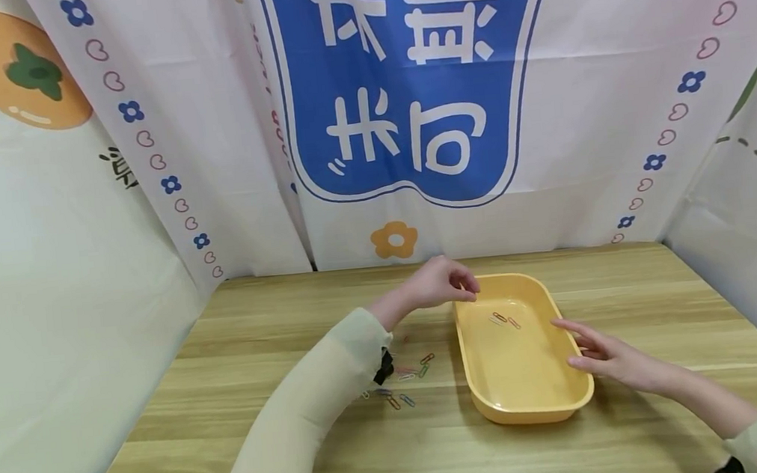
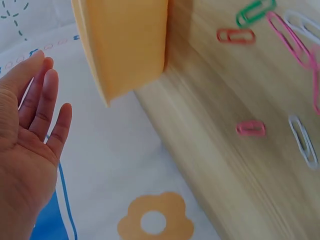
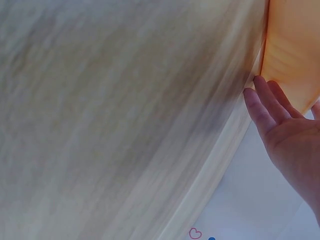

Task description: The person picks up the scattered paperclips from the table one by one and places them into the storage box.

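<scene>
My left hand [image 1: 442,282] is over the far left rim of a yellow tray [image 1: 521,397], thumb and index fingertips close together. In the left wrist view the hand [image 2: 30,130] has its other fingers loosely extended; I cannot tell whether a small clip sits between the tips. A few paper clips [image 1: 514,322] lie on the tray's floor toward its far end. At the tray's right side, my right hand [image 1: 622,362] touches the rim and outer wall with fairly straight fingers; the right wrist view shows its fingertips against the orange-looking wall [image 3: 295,45].
Several coloured paper clips [image 1: 407,400] lie scattered on the wooden table [image 1: 228,370] left of the tray, some near the left sleeve. Among them are a green clip [image 2: 256,12] and a white clip [image 2: 303,142]. A printed cloth [image 1: 586,136] hangs behind the table.
</scene>
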Tool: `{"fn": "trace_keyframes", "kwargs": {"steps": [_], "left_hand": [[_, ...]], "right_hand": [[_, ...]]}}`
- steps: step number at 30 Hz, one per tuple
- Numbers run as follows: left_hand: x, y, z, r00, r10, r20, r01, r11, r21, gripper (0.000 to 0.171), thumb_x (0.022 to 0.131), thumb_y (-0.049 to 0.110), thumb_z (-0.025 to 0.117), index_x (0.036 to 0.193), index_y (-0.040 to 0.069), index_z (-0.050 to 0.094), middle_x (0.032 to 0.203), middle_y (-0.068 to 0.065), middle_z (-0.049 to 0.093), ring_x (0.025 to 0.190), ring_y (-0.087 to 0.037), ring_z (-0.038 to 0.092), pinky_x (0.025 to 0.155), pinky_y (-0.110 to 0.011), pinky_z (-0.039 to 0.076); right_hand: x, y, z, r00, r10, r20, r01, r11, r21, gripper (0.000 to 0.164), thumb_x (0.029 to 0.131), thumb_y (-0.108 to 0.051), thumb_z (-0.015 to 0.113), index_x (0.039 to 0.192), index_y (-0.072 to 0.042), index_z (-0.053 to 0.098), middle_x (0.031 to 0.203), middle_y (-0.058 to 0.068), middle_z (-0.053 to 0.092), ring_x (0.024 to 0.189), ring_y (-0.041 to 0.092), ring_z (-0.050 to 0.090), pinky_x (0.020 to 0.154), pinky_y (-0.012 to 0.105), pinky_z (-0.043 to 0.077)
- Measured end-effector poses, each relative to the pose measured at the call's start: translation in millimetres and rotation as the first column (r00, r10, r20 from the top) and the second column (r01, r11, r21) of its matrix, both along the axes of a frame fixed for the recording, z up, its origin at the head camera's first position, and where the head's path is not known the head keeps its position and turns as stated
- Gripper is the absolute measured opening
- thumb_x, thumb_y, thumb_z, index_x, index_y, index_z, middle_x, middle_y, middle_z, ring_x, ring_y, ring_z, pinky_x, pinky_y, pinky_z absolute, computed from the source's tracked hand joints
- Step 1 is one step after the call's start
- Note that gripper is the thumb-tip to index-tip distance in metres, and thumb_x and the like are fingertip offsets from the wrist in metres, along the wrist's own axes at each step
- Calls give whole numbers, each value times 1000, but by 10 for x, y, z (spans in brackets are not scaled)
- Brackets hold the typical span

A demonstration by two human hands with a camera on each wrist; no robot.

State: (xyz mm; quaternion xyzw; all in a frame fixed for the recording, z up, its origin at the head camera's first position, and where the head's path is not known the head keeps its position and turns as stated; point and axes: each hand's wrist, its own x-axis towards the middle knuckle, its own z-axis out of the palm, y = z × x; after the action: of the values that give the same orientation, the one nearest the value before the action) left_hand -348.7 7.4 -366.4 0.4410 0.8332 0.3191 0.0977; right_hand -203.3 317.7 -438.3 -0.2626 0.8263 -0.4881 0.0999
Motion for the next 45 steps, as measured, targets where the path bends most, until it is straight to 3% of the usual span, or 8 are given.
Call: {"fn": "trace_keyframes", "kwargs": {"steps": [4,10,19,21,28,37,45], "left_hand": [[8,-162,11,1000,6,-6,-6,1000,2,6,88,10,73,93,8,73,85,7,69,75,-6,61,67,-19,50],[34,-456,-10,1000,24,-7,-24,1000,-10,8,87,10,74,93,6,74,84,6,69,74,-8,61,67,-22,50],[46,-863,-201,998,70,6,-70,997,-28,6,86,11,75,91,7,73,84,6,68,76,-8,60,70,-24,50],[46,-934,-250,996,90,13,-90,995,-36,8,86,9,75,92,5,73,85,5,68,77,-9,60,70,-24,50],[10,-1091,-450,990,140,15,-139,989,-49,14,82,8,78,93,2,73,85,3,69,74,-11,61,66,-24,51],[-38,-1123,-716,988,156,16,-153,979,-133,10,80,19,82,86,15,75,81,10,68,74,-5,62,70,-23,52],[-48,-1076,-776,988,148,-34,-152,970,-189,12,79,24,82,87,17,76,84,10,63,77,-5,59,72,-22,50]], "right_hand": [[8,0,3,1000,-4,7,4,1000,1,61,100,-7,53,149,5,19,136,47,31,117,54,45,86,20,47],[19,4,7,1000,6,15,-6,1000,-9,60,100,-6,52,148,6,18,135,48,30,117,48,47,85,21,48],[11,30,-6,999,14,38,-13,999,-35,60,100,-6,52,149,4,19,135,48,31,114,5,53,85,22,49],[10,34,-6,999,9,37,-8,1000,-30,60,100,-6,53,149,4,19,136,48,29,115,8,53,85,22,49],[5,22,14,999,3,38,-3,1000,-9,60,101,-7,52,149,4,18,135,49,30,115,48,50,84,23,49],[7,-8,25,998,-8,64,8,1000,4,61,101,-9,52,149,5,17,137,48,29,118,47,48,85,22,49],[-2,2,6,998,-1,60,1,1000,-16,61,101,-8,52,149,6,16,136,49,28,118,49,48,85,24,50]]}}
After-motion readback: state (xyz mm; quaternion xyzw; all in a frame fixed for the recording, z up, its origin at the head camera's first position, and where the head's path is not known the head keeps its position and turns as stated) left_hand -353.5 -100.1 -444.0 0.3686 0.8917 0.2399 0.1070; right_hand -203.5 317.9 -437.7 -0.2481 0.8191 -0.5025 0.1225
